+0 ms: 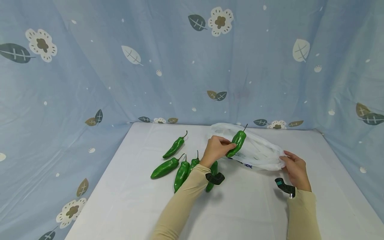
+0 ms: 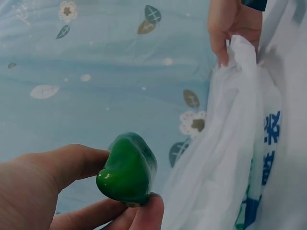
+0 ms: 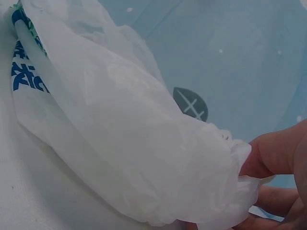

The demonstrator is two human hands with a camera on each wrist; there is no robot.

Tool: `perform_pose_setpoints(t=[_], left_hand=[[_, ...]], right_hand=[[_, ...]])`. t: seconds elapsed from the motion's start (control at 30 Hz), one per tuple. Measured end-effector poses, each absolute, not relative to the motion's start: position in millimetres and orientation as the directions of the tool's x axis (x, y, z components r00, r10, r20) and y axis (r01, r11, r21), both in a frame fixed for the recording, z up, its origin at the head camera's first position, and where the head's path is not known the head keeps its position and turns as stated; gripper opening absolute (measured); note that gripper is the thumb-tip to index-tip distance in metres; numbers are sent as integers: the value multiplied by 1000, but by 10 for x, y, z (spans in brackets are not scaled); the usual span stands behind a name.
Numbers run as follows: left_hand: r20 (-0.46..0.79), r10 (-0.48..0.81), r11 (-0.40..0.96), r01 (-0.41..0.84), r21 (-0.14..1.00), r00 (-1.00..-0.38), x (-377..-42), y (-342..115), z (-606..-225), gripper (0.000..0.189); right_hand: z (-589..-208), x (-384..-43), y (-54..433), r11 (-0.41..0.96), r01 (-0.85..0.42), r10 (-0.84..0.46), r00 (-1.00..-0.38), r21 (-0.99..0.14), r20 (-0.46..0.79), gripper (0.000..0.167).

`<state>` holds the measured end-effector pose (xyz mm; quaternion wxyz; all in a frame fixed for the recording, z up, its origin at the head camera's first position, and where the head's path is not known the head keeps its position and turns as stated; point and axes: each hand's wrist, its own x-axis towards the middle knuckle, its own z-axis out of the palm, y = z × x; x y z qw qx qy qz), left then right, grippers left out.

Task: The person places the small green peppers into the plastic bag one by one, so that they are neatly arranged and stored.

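Between the thumb and fingers of my left hand [image 1: 218,149] is a green pepper [image 1: 239,141], its stem pointing up and away. In the left wrist view the pepper [image 2: 127,170] shows end-on, pinched near its tip. Behind it lies a thin white plastic bag [image 1: 264,151] with blue printing. My right hand [image 1: 295,168] pinches the bag's right edge. From the right wrist, the bag [image 3: 124,124] spreads leftward from the fingers, its film bunched at the grip. Whether anything lies inside the bag, I cannot tell.
Several more green peppers lie on the white table [image 1: 246,206], left of the bag: one at the back [image 1: 175,147], another nearer [image 1: 165,168], others partly behind the left forearm. Blue patterned cloth [image 1: 168,60] stands around the table's back and sides.
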<state>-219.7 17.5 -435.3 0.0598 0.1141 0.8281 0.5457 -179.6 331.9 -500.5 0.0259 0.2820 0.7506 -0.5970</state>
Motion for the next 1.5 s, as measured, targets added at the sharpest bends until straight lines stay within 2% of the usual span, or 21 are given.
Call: perform_pose_setpoints(t=[0.6, 1.33, 1.5], left_hand=[[51, 280, 445, 177, 878, -959, -2238, 574, -4395, 25], [-4, 288, 477, 140, 868, -958, -2183, 1004, -4540, 24], [-15, 278, 502, 132, 855, -961, -2180, 1046, -4574, 24]], right_hand=[[-4983, -1796, 3338, 118, 448, 390, -841, -886, -374, 66], [-4992, -1807, 3373, 110, 469, 407, -826, -876, -391, 66], [-5011, -1813, 3355, 81, 450, 379, -839, -889, -390, 66]])
